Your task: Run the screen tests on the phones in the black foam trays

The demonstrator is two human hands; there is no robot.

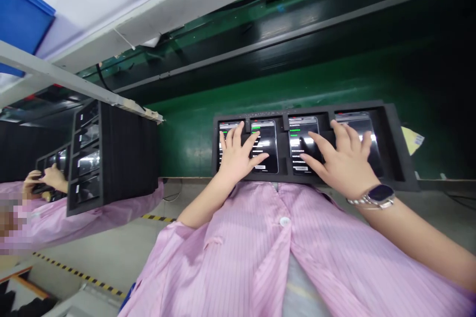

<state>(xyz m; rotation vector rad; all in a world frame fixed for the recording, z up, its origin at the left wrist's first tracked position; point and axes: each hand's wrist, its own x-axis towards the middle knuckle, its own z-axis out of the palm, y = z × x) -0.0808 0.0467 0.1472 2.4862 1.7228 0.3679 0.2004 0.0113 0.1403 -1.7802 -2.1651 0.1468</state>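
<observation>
Four phones (265,146) are lying in a black foam tray (394,148), with the left hand (234,156) and right hand (344,163) spreading flat across them, pinching nothing.

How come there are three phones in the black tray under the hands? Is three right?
No, not three. The head view shows four phones in the black tray, under the left hand and the right hand.
</observation>
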